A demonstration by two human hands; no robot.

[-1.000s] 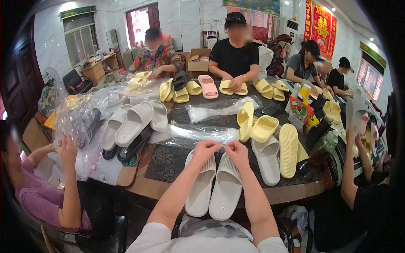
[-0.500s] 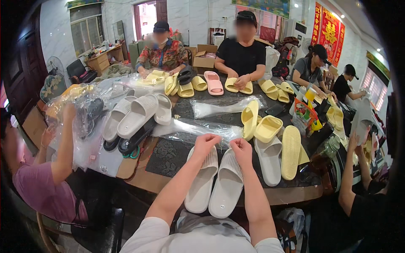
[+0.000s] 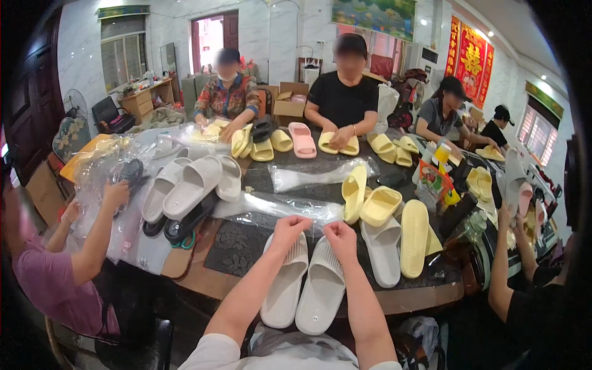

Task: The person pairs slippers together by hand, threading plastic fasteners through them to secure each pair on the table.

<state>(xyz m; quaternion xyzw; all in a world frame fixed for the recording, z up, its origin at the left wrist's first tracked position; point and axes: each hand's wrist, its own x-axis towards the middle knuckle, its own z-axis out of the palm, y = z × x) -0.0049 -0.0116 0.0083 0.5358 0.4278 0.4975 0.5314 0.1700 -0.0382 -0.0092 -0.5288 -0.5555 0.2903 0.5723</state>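
Grey slippers (image 3: 320, 290) set across worktop's (image 3: 206, 279) near edge; left hand (image 3: 290, 232), right hand (image 3: 340, 239) held over far ends, fingertips (image 3: 304, 222) pinched together.

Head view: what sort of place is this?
Probably a small slipper workshop in a home-like room: grey slippers and yellow slippers crowd a long table, clear plastic bags lie among them, and several people work around it.

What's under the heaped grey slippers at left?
Black slippers stick out, with green loops by their near end. The rest of the black slippers, and anything else the grey slippers cover, cannot be seen.
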